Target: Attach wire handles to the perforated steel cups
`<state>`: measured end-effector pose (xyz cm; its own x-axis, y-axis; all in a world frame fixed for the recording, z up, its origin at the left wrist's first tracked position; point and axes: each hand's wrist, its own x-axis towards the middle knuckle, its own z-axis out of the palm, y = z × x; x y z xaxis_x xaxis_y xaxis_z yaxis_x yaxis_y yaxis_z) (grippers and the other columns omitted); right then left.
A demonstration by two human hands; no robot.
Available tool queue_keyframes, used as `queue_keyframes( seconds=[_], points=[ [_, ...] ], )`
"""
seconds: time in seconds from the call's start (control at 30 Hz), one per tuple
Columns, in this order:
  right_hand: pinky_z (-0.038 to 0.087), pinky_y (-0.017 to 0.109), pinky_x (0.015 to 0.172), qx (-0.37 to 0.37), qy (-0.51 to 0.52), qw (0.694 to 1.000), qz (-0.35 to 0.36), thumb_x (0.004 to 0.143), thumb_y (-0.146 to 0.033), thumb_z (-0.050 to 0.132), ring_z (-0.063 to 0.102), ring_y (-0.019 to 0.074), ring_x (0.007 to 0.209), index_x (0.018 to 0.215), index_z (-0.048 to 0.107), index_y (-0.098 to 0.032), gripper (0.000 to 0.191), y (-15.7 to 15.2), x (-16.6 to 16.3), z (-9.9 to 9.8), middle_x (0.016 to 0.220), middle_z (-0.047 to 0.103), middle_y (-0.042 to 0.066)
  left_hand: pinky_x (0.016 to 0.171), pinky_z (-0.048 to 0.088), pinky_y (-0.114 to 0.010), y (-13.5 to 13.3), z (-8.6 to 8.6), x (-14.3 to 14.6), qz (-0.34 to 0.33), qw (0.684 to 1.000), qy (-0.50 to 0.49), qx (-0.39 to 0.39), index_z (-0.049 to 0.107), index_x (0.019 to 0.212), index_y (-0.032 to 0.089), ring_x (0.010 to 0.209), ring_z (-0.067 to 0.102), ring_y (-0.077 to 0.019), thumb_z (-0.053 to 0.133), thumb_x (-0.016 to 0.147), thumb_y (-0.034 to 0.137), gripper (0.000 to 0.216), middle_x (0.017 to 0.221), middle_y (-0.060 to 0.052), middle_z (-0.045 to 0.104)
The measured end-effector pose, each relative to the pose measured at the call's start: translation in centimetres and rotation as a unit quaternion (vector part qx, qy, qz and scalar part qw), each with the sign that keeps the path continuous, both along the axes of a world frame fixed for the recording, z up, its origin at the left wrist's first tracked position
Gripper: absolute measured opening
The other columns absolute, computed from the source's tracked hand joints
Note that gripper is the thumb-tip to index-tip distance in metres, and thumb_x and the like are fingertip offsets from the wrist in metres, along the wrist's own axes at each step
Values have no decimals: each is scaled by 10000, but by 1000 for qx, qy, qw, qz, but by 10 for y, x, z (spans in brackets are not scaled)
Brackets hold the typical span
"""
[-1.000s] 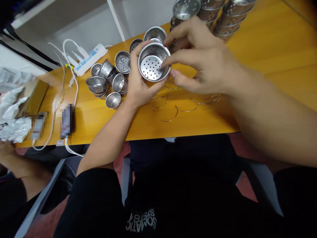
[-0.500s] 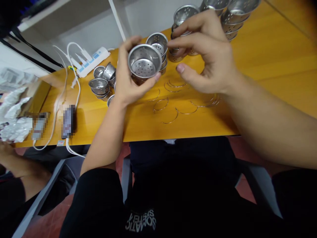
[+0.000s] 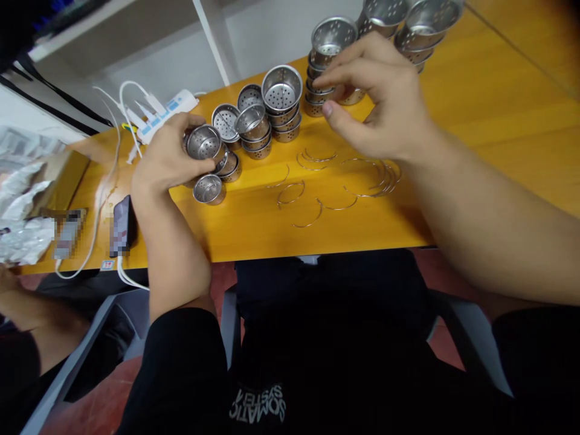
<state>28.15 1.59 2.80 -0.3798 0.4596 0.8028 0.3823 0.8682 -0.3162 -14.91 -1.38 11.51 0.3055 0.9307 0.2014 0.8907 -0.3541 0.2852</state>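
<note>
Head view: a round, perforated, silver metal cup [image 3: 205, 143] is clasped by the left hand [image 3: 167, 154] beside similar cups [image 3: 209, 190], while the right hand [image 3: 385, 99], loosely spread, is held well apart from it.

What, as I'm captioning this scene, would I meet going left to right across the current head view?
Crumpled silvery plastic, grey phone-like device, dark phone, left hand around a perforated metal cup, middle cup stack, right hand.
</note>
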Motion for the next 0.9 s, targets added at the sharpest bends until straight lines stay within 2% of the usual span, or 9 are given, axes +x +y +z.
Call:
queue_keyframes(
  seconds=[0.17,0.23,0.3,0.33,0.47,0.6,0.67,0.77,0.9],
  points=[
    [723,591,1009,-49,-4,998,-40,1241,-854,664,813,319,1101,1461,867,-420,527,-1,-2,3,1482,826,84,1358,676,-712,16,-6,-16,1,999,12,-42,790,1595,240,1442,822,-421,939,802,561,868,1571,-113,879],
    [725,613,1032,-62,0,995,-77,1213,-817,693,809,348,1129,1400,865,-407,483,0,-1,6,1446,836,94,1298,680,-763,42,-22,-40,-54,998,-17,-7,818,1572,316,1362,814,-405,1014,794,595,850,1543,-77,891],
    [721,652,1082,-65,16,989,-130,1202,-740,699,801,381,1167,1326,856,-412,385,3,3,8,1364,845,103,1163,692,-812,69,-40,-65,-117,993,-29,4,849,1499,385,1187,793,-379,1146,646,661,944,1430,-43,913],
    [713,674,1121,-62,24,986,-155,1196,-698,704,796,399,1193,1294,849,-426,324,6,7,8,1316,846,105,1188,667,-833,80,-47,-76,-139,990,-25,3,841,1518,405,1186,788,-378,1153,663,700,957,1436,-34,910],
    [684,692,1220,-53,44,978,-199,1158,-617,745,782,424,1361,1263,826,-472,196,22,19,0,1338,859,89,1456,477,-896,85,-57,-89,-258,960,-88,56,730,1683,399,1555,718,-424,900,972,781,825,1466,-14,899],
    [722,605,983,-134,60,971,-188,1068,-736,835,787,355,1041,1488,783,-455,508,36,19,-15,1305,879,50,1469,532,-787,70,-53,-79,-263,961,-57,54,690,1700,347,1655,684,-353,799,999,840,865,1450,-16,921],
    [706,572,994,-148,54,970,-187,1063,-756,849,735,325,948,1615,730,-441,647,41,16,-23,1265,877,35,1423,573,-744,71,-56,-80,-239,969,-35,50,689,1696,343,1602,713,-336,788,1004,859,869,1477,-11,918],
    [668,549,1160,-134,29,970,-200,1104,-669,845,730,326,1113,1778,624,-456,741,51,14,-32,1340,858,32,1396,575,-724,79,-64,-84,-207,973,-64,75,702,1655,357,1504,705,-318,889,986,819,834,1568,0,861],
    [596,568,1327,-145,-18,963,-225,1081,-341,852,739,311,1357,1872,537,-410,854,67,15,-41,1671,744,84,1431,488,-791,81,-64,-62,-194,965,-118,133,674,1648,380,1556,598,-354,863,1072,794,734,1692,-3,755]
  ],
)
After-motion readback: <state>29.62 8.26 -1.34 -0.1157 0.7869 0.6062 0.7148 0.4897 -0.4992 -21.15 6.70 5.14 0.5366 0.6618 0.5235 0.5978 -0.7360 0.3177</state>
